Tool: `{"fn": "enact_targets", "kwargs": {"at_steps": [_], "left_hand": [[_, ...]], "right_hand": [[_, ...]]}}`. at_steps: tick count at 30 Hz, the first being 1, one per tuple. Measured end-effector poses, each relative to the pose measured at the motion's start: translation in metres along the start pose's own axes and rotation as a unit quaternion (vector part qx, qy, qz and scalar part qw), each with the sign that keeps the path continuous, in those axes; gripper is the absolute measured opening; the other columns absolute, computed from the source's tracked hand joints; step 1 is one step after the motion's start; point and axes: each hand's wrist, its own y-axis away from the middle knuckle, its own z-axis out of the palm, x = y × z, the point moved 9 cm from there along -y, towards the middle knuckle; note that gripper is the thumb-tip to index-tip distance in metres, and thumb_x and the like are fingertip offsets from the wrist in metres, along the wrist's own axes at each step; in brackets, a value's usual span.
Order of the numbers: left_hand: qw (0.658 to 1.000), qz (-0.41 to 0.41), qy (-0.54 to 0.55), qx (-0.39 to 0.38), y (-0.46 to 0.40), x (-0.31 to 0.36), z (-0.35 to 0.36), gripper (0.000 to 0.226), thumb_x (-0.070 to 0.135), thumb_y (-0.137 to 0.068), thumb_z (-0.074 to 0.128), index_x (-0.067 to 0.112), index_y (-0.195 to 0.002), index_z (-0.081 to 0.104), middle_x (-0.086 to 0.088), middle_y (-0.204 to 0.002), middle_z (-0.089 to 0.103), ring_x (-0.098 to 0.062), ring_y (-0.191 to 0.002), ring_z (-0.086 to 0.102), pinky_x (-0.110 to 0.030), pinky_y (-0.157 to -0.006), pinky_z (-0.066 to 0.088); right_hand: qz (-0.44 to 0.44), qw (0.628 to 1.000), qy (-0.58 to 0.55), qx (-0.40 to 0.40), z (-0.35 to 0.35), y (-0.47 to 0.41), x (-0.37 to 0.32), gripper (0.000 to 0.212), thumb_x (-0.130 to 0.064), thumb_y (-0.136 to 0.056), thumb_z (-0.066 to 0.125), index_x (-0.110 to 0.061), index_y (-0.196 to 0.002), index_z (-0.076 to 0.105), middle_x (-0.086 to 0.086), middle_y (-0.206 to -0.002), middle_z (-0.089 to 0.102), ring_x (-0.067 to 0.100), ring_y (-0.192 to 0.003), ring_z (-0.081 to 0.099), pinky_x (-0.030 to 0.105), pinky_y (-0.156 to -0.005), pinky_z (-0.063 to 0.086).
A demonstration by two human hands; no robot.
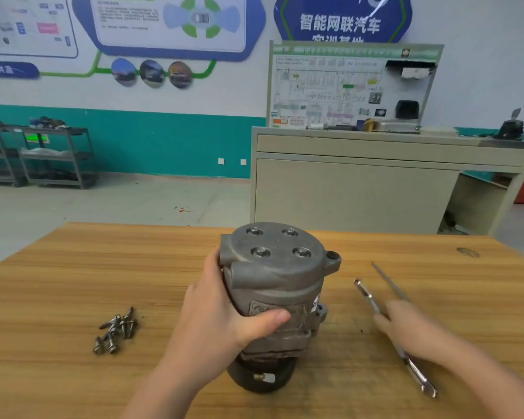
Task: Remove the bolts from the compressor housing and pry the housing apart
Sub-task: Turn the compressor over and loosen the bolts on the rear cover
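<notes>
Compressor housing (276, 285) upright mid-counter (58, 282), left hand (224, 316) wrapped round body. Cast metal, likely heavy, stiff; grip low. Removed bolts (115, 331) lie left. Right hand (412, 328) blurred over wrench (390, 334), grip unclear. Thin rod (389, 282) beside.

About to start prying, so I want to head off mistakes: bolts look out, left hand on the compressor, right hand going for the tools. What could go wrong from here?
1. The compressor stands upright on its narrow pulley end, steadied only by the left hand; prying may tip it.
2. The right hand is blurred over the wrench and thin screwdriver; a slipping tip could hit the left hand.
3. Loose bolts could roll away.
</notes>
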Motion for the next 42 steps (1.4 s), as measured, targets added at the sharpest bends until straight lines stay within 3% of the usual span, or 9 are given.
{"fn": "enact_targets", "kwargs": {"at_steps": [3, 6, 8, 11, 23, 29, 33, 39, 42], "left_hand": [[0.998, -0.001, -0.06, 0.03, 0.0, 0.01, -0.012, 0.11, 0.103, -0.04, 0.048, 0.067, -0.133, 0.001, 0.045, -0.142, 0.022, 0.003, -0.14, 0.023, -0.04, -0.115, 0.025], [0.991, 0.057, -0.119, 0.033, -0.01, 0.033, -0.019, 0.096, 0.098, -0.061, 0.036, 0.058, -0.142, 0.002, 0.035, -0.155, 0.004, -0.001, -0.148, 0.007, -0.037, -0.118, 0.015], [0.989, 0.067, -0.131, -0.026, -0.015, 0.041, -0.012, 0.087, 0.091, -0.063, 0.045, 0.059, -0.141, 0.021, 0.033, -0.157, 0.01, 0.007, -0.144, 0.015, -0.028, -0.114, 0.023], [0.978, 0.076, -0.185, -0.065, -0.017, 0.044, -0.008, 0.089, 0.088, -0.063, 0.045, 0.049, -0.142, 0.039, 0.037, -0.145, 0.025, 0.015, -0.134, 0.021, -0.017, -0.105, 0.023], [0.979, 0.071, -0.186, -0.03, 0.002, 0.051, -0.009, 0.08, 0.086, -0.066, 0.04, 0.048, -0.136, 0.045, 0.039, -0.136, 0.027, 0.013, -0.131, 0.02, -0.01, -0.097, 0.023], [0.978, 0.056, -0.202, -0.014, 0.01, 0.055, -0.011, 0.082, 0.086, -0.073, 0.043, 0.04, -0.141, 0.046, 0.029, -0.143, 0.03, 0.008, -0.135, 0.017, -0.018, -0.107, 0.021], [0.97, 0.064, -0.236, -0.001, 0.005, 0.073, -0.012, 0.076, 0.08, -0.073, 0.035, 0.038, -0.133, 0.053, 0.02, -0.154, 0.027, 0.001, -0.146, 0.005, -0.037, -0.121, 0.016], [0.935, 0.132, -0.321, -0.072, -0.014, 0.098, 0.016, 0.061, 0.067, -0.09, 0.037, 0.039, -0.144, 0.045, 0.024, -0.147, 0.044, 0.008, -0.132, 0.029, -0.015, -0.108, 0.016], [0.914, 0.132, -0.374, -0.08, -0.014, 0.094, 0.023, 0.067, 0.071, -0.089, 0.029, 0.041, -0.148, 0.037, 0.026, -0.149, 0.041, 0.006, -0.138, 0.029, -0.02, -0.115, 0.01]], "right_hand": [[-0.008, 0.933, -0.347, 0.096, -0.053, 0.013, -0.013, 0.022, -0.007, -0.094, 0.048, -0.001, -0.074, 0.056, 0.002, -0.052, 0.059, 0.013, -0.043, 0.041, 0.023, -0.04, 0.033], [-0.056, 0.734, -0.67, 0.095, -0.091, 0.037, -0.049, 0.014, -0.008, -0.098, 0.042, -0.003, -0.087, 0.048, 0.007, -0.052, 0.063, 0.013, -0.035, 0.048, 0.021, -0.031, 0.035], [-0.119, 0.629, -0.765, 0.074, -0.112, 0.054, -0.079, 0.01, -0.011, -0.101, 0.041, -0.012, -0.094, 0.048, 0.012, -0.064, 0.069, 0.014, -0.04, 0.057, 0.018, -0.034, 0.042], [-0.161, 0.56, -0.806, 0.103, -0.129, 0.071, -0.099, 0.01, -0.009, -0.102, 0.039, -0.014, -0.1, 0.047, 0.014, -0.069, 0.071, 0.018, -0.044, 0.063, 0.018, -0.039, 0.046], [-0.148, 0.555, -0.765, 0.292, -0.109, 0.1, -0.098, 0.008, -0.013, -0.105, 0.037, -0.006, -0.107, 0.04, 0.011, -0.069, 0.067, 0.027, -0.056, 0.068, 0.026, -0.049, 0.053], [-0.22, 0.599, -0.688, 0.346, -0.109, 0.128, -0.116, 0.01, -0.018, -0.103, 0.037, -0.019, -0.093, 0.036, 0.007, -0.08, 0.07, 0.026, -0.062, 0.071, 0.026, -0.053, 0.056], [-0.189, 0.596, -0.709, 0.326, -0.104, 0.117, -0.113, 0.013, -0.016, -0.105, 0.034, -0.016, -0.093, 0.038, 0.006, -0.078, 0.071, 0.026, -0.062, 0.071, 0.025, -0.053, 0.056], [-0.165, 0.587, -0.747, 0.264, -0.098, 0.096, -0.107, 0.015, -0.012, -0.106, 0.031, -0.005, -0.098, 0.042, 0.008, -0.071, 0.071, 0.021, -0.055, 0.067, 0.024, -0.048, 0.051], [-0.123, 0.537, -0.814, 0.183, -0.094, 0.08, -0.106, 0.019, -0.013, -0.106, 0.031, -0.005, -0.095, 0.044, 0.008, -0.063, 0.069, 0.015, -0.046, 0.059, 0.022, -0.043, 0.046]]}}
